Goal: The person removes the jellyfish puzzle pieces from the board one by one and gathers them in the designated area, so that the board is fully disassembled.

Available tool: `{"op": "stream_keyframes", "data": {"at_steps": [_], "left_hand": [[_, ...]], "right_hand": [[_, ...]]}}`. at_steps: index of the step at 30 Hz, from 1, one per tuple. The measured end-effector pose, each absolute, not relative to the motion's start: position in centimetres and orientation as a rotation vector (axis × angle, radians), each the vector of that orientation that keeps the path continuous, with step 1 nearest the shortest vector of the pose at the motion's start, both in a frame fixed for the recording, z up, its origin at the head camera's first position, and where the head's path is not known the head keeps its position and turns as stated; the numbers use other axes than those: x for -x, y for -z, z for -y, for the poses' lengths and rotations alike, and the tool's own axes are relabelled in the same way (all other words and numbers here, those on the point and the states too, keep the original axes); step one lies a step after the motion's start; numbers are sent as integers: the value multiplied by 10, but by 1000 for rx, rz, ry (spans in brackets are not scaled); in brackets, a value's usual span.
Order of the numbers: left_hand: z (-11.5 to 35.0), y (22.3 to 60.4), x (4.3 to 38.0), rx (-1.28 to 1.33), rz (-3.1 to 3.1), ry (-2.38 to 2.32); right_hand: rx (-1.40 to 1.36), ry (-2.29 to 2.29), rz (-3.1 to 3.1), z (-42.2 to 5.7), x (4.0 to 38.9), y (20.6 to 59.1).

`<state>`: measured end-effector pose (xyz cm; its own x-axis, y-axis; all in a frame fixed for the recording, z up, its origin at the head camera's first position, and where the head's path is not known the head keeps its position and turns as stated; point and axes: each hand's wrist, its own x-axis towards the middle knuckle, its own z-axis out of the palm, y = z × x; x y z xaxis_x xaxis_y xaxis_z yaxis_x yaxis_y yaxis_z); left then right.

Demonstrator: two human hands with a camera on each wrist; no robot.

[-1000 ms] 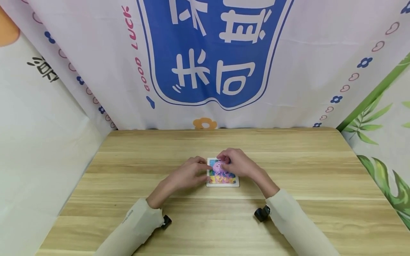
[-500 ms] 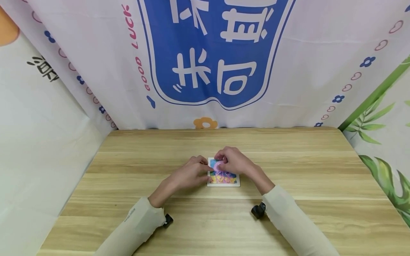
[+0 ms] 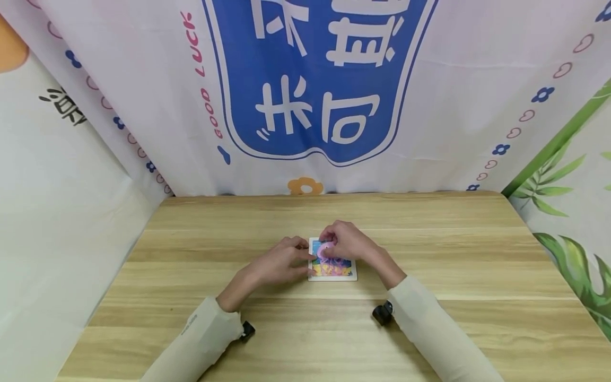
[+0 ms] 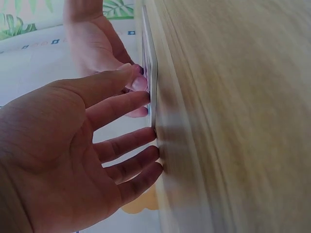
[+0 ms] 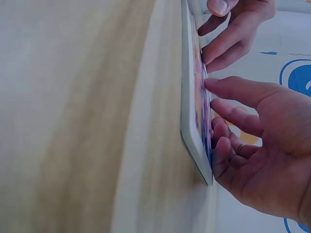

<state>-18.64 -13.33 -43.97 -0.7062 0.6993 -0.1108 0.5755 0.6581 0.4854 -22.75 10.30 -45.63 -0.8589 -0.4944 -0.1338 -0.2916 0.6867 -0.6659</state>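
picture board point(image 3: 334, 269), lying flat with a white border: touched at its left side by the left hand point(image 3: 281, 262) with fingers fairly straight, and over its far half by the right hand point(image 3: 350, 244), apart from the other, with thumb and bent fingertips on the printed face, impossible to tell whether pinching anything. around the forearms, pale sleeves point(image 3: 205, 334), with small black devices point(image 3: 383, 313) at the cuffs. underneath, a wood-grain table point(image 3: 305, 345); past its far edge, a white cloth point(image 3: 143, 69) with a blue emblem point(image 3: 315, 69).
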Motion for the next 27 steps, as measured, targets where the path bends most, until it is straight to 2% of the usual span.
{"op": "stream_keyframes", "data": {"at_steps": [27], "left_hand": [[136, 439, 185, -930, -2553, -618]], "right_hand": [[621, 961, -2635, -88, 223, 454]]}}
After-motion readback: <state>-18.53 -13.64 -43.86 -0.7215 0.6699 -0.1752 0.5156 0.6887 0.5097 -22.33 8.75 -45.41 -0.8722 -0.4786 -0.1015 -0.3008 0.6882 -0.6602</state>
